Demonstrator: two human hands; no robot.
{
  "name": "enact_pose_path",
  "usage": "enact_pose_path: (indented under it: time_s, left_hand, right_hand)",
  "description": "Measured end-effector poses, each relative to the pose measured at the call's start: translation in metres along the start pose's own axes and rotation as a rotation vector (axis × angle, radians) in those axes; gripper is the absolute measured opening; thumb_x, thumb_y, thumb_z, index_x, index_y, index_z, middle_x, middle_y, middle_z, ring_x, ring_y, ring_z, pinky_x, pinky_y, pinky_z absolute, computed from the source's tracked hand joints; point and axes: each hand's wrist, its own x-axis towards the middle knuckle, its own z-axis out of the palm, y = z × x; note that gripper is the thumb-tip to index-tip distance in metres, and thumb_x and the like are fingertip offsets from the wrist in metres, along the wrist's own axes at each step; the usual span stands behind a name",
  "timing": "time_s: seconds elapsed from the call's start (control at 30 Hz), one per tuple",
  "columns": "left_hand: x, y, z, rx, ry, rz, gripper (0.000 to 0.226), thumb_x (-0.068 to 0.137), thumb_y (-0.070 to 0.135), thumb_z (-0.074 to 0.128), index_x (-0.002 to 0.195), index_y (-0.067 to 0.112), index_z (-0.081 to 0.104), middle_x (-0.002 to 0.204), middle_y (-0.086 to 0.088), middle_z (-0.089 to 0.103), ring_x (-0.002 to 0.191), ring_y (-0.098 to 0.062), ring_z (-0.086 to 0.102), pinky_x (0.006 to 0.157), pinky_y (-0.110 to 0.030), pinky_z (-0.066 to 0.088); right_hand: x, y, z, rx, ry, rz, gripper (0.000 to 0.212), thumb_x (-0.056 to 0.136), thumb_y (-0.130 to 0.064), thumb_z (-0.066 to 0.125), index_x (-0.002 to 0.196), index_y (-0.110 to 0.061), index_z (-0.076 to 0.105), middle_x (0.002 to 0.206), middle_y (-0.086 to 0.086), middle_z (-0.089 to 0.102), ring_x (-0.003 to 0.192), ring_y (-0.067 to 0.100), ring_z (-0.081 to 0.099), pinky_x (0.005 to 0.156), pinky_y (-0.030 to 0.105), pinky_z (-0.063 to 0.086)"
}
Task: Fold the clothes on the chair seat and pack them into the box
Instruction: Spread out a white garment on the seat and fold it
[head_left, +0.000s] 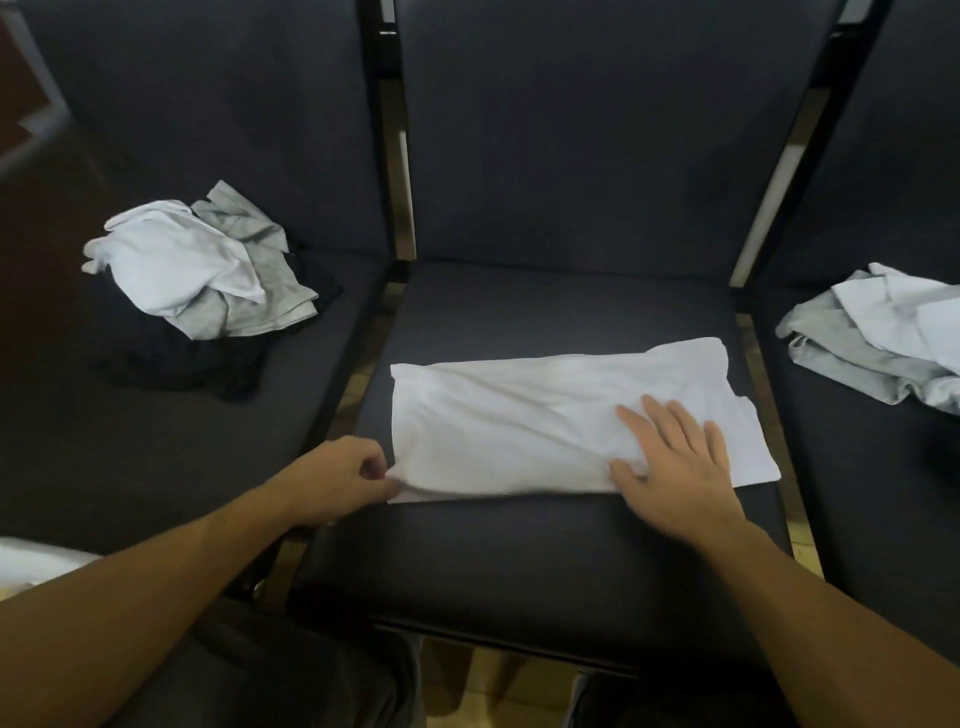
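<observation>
A white garment (524, 415), folded into a long strip, lies across the dark seat of the middle chair (519, 561). My left hand (343, 478) pinches the strip's near left corner with curled fingers. My right hand (675, 462) lies flat on its right part, fingers straight and spread, pressing the cloth down. No box shows in this view.
A heap of white, grey and black clothes (202, 280) sits on the left chair seat. More white and grey clothes (878, 338) lie on the right chair seat. Metal chair frames run between the seats. A bit of white cloth (31, 561) shows at the left edge.
</observation>
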Motion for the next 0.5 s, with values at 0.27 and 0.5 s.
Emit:
enact_pose_path:
  time_s: [0.27, 0.5]
  left_hand:
    - [0.015, 0.028, 0.014, 0.014, 0.068, -0.13, 0.053, 0.093, 0.052, 0.066, 0.062, 0.015, 0.045, 0.065, -0.006, 0.065, 0.054, -0.017, 0.059, 0.065, -0.03, 0.054]
    - [0.001, 0.042, 0.011, -0.525, 0.116, 0.024, 0.023, 0.093, 0.019, 0.067, 0.071, 0.015, 0.062, 0.074, -0.002, 0.066, 0.072, -0.019, 0.065, 0.068, -0.038, 0.056]
  right_hand:
    - [-0.01, -0.068, 0.01, 0.08, 0.088, -0.45, 0.065, 0.097, -0.06, 0.031, 0.158, -0.039, 0.023, 0.168, -0.012, 0.007, 0.155, 0.016, -0.001, 0.125, 0.048, -0.001]
    - [-0.014, -0.085, 0.027, 0.015, -0.031, -0.431, 0.078, 0.091, -0.076, 0.029, 0.158, -0.044, 0.005, 0.168, -0.011, -0.014, 0.152, 0.016, -0.022, 0.122, 0.052, -0.011]
